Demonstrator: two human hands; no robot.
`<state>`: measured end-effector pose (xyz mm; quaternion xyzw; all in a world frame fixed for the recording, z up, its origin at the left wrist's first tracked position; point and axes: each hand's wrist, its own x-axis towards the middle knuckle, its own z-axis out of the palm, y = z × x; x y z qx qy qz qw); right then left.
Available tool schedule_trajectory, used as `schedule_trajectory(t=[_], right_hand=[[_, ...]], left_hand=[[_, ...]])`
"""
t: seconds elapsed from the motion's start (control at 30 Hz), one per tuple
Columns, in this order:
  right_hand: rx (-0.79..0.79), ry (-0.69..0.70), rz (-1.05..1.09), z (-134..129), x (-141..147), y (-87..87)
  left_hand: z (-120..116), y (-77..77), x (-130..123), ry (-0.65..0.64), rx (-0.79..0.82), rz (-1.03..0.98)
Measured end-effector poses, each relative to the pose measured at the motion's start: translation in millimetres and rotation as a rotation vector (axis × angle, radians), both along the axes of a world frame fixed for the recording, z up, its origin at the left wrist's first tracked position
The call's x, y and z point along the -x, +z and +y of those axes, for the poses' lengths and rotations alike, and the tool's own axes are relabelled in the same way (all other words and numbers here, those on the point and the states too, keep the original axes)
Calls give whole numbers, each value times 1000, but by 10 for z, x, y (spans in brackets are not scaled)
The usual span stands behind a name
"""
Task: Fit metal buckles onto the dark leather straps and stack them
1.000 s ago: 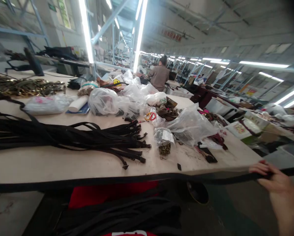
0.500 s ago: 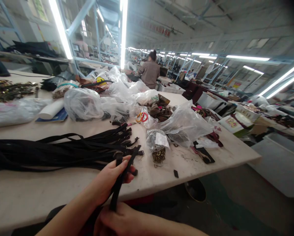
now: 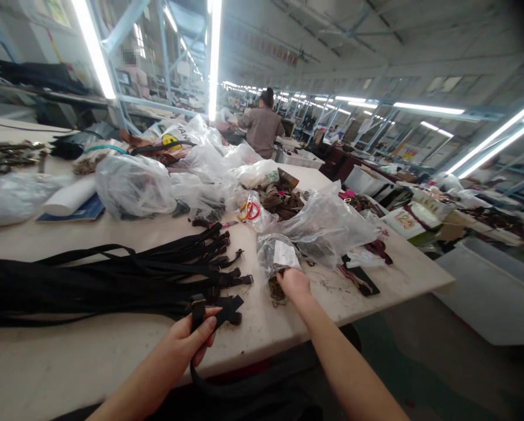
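Observation:
My left hand (image 3: 194, 339) grips a black strap (image 3: 229, 310) near its end, thumb on top. A metal buckle shows on the strap just above the knuckles, and the strap's length hangs past the table edge. My right hand (image 3: 295, 283) reaches to the mouth of a clear plastic bag (image 3: 266, 251) with a white label (image 3: 286, 254). Small brass-coloured metal pieces (image 3: 276, 289) lie in the bag's opening beside the fingers. Those fingertips are hidden, so their grip cannot be seen. Left of my hands lies a bundle of black straps (image 3: 113, 286) with buckled ends.
Scissors (image 3: 248, 210) with red and yellow handles lie behind the labelled bag. Crumpled plastic bags (image 3: 134, 184) and brown straps (image 3: 279, 199) cover the table's far side. A black strip (image 3: 362, 280) lies at right. A grey bin (image 3: 490, 292) stands beyond the edge. A person (image 3: 262, 126) works farther back.
My right hand has let go of the black strap and moved up and right to the bag of metal pieces. My left hand keeps the strap, slightly lower and further left.

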<state>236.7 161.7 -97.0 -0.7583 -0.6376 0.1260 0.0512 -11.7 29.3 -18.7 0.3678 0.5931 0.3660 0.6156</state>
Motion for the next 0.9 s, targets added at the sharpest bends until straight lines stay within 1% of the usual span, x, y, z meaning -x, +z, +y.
schedule_trajectory(t=[0.1,0.23,0.3,0.37,0.47,0.53,0.6,0.67,0.7,0.77,0.83,0.9], right_hand=[[-50,20,14,-42,40,-50],[-172,86,101,-192,-23,33],[-236,127,172,-296,-34,110],[-279,185,271,-433,22,204],[-297,325,449,-716,249,380],[-335,424,550,-935,436,513],[-492,525,595,-1132,584,633],[-715,640,577,-1272,667,714],[-809,699,552,-1318,688,737],[-904,810,496,-1379,709,758],[-895,905,467,-1421,724,770],[-774,937,527,-1464,743,794]], left_hand=[[-81,14,27,17,-7,32],[-228,18,40,-18,-36,46],[-280,30,16,-58,-40,27],[-307,51,-22,-76,-45,-8],[-315,77,-80,-55,-52,-120],[-318,83,-93,-51,-28,-282],[-337,88,-73,-52,15,-472],[-378,103,-34,-34,44,-591],[-406,117,-15,-28,50,-606],[-466,153,9,-36,53,-584],[-519,188,10,-57,41,-544],[-558,211,-6,-78,-4,-503]])
